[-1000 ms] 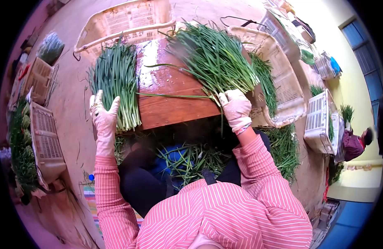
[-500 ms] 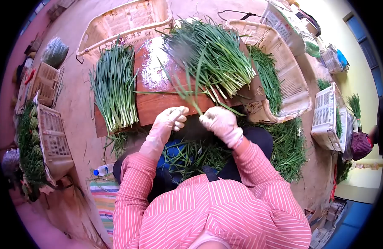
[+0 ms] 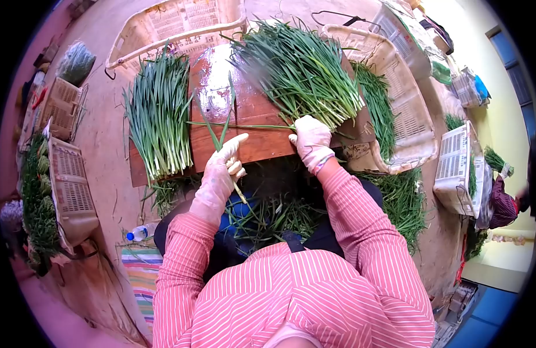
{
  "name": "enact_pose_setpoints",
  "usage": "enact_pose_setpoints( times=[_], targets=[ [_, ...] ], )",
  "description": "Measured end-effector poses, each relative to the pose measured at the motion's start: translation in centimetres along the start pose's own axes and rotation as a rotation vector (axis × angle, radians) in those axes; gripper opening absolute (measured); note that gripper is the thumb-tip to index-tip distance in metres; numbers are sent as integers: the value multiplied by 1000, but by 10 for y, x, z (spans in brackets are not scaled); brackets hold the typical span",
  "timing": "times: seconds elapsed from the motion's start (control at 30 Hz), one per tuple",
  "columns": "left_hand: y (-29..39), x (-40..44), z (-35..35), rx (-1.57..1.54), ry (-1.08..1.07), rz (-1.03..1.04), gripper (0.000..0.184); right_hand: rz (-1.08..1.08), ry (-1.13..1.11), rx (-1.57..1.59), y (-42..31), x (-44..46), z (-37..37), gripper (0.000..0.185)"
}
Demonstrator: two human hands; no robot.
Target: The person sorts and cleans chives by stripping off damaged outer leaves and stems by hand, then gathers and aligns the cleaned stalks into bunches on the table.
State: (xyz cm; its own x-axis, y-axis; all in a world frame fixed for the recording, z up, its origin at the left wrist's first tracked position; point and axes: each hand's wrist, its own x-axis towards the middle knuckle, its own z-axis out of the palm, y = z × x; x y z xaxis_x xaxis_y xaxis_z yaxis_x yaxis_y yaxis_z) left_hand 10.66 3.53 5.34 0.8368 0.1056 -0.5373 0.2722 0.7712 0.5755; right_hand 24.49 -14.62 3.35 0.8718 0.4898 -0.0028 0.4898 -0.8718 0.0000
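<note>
My gloved left hand [image 3: 224,168] is closed around a garlic chive stalk [image 3: 217,136]. Its leaves point up over the table edge and its pale end sticks out below my fingers. My gloved right hand [image 3: 312,142] is at the table edge, fingers curled, against the stem ends of a large fanned pile of garlic chives [image 3: 302,75]. What its fingertips pinch is hidden. One long loose stalk [image 3: 250,126] lies across the wooden table [image 3: 250,145] and reaches my right hand. A second, neater pile of garlic chives [image 3: 160,116] lies on the left.
Plastic crates stand behind the table [image 3: 181,35] and at its right [image 3: 410,110]. Green trimmings [image 3: 279,217] cover my lap, and more [image 3: 401,203] are heaped on the right. A water bottle [image 3: 141,233] lies at left, near a striped mat [image 3: 141,278]. Other crates [image 3: 73,191] line both sides.
The chive stalk has passed from my right hand to my left, which moved slightly down and left. My right hand has moved up and right to the large pile's stem ends.
</note>
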Motion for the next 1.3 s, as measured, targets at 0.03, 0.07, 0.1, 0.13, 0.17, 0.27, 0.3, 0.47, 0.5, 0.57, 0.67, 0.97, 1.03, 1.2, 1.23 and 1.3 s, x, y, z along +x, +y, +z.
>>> enact_pose_setpoints(
  times=[0.03, 0.07, 0.1, 0.13, 0.17, 0.27, 0.3, 0.47, 0.5, 0.57, 0.67, 0.97, 1.03, 1.2, 1.23, 1.3],
  targets=[
    [3, -3, 3, -3, 5, 2, 35, -12, -28, -3, 1, 3, 2, 31],
    [6, -5, 5, -7, -8, 4, 36, -12, -54, 33, 5, 3, 3, 32],
    [9, -5, 6, -11, -22, 7, 38, -32, -37, 59, 9, 4, 5, 25],
    [10, -3, 3, -23, -49, 17, 41, -39, -57, 90, 13, 1, 8, 21],
    [11, -2, 2, -23, -51, 17, 41, -46, -76, 120, 15, -3, 10, 17],
    [13, -2, -1, -43, -86, 49, 44, -198, -113, 154, -10, -48, 5, 11],
    [12, -1, -2, -44, -87, 45, 44, -290, -154, 107, -21, -68, 9, 8],
    [9, -1, -2, -73, -66, 21, 35, -523, -297, 214, -22, -116, -2, 13],
    [8, -2, -3, -53, -70, -1, 33, -328, -69, 182, -22, -96, -14, 26],
    [6, -2, -3, -24, -62, -4, 31, -144, 311, 150, -5, -61, -29, 32],
    [4, 0, -2, 26, -40, -31, 33, 114, -71, -34, 14, -15, -19, 34],
    [-9, 8, -1, 115, 52, -145, 37, -93, -306, 635, -6, -76, -18, 28],
    [-16, 12, 0, 162, 115, -237, 38, -169, -340, 642, -17, -95, -24, 26],
    [-16, 5, -4, 228, -83, -243, 35, -225, -391, 741, -25, -109, -20, 29],
    [-15, 5, -4, 233, -86, -222, 34, -177, -418, 831, -27, -106, -20, 31],
    [-16, 5, -3, 238, -90, -202, 33, -41, -559, 1016, -38, -98, -37, 35]
  ],
)
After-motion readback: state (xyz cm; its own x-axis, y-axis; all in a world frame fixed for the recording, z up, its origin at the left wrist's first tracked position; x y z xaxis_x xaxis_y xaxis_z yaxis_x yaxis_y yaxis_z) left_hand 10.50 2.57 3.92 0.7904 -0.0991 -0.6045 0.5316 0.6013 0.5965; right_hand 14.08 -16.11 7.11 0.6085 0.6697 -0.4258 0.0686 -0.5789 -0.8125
